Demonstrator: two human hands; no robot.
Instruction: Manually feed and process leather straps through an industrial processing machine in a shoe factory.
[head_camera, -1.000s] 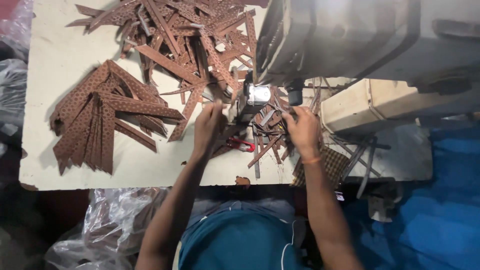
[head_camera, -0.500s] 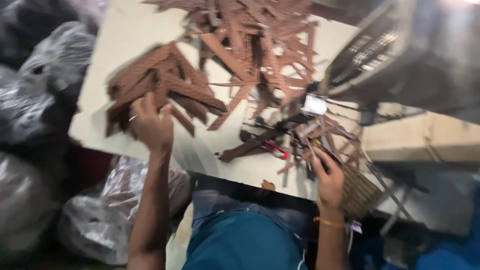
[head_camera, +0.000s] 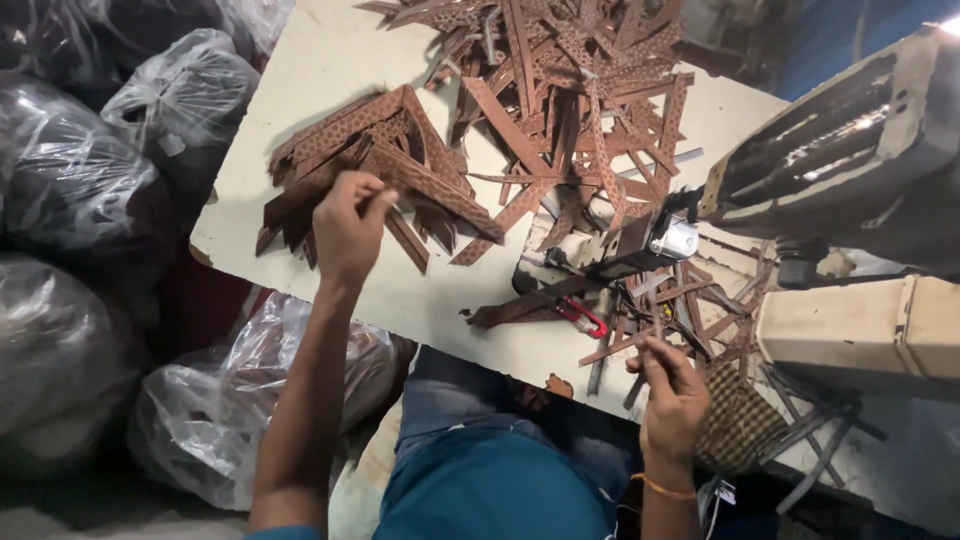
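Brown perforated straps (head_camera: 400, 170) are lying fanned in a stack at the upper left of the bench (head_camera: 300, 90), pale-topped and chipped along its near edge. The left hand (head_camera: 345, 225) is sitting over the lower edge of that stack, fingers curled and pinching at the end of one strip, though whether the pinch is actually closing on it is hard to tell from this angle. The right hand (head_camera: 675, 400) is hovering at lower centre-right, thumb and forefinger pinching a thin dark strip end just below the tangle of narrow strips (head_camera: 680, 300) under the sewing machine (head_camera: 840, 180). A larger loose heap of straps (head_camera: 570, 90) is spreading across the upper centre of the frame, overlapping every which way. Red-handled snips (head_camera: 580, 315) are resting on the bench between the two hands, beside a dark strap. Clear plastic bags (head_camera: 120, 170), bulging, are crowding the left edge of the frame; a checked cloth (head_camera: 735, 430) is hanging at lower right. Judging by look: each strap seems light, thin and flexible, likely leather or imitation, stiff enough to hold a flat line but bending easily. The punched surface should give good grip, not slippery, not fragile. Best hold is probably a pinch at one free end, peeling a single piece off the top, since stacked pieces may cling and lift together.
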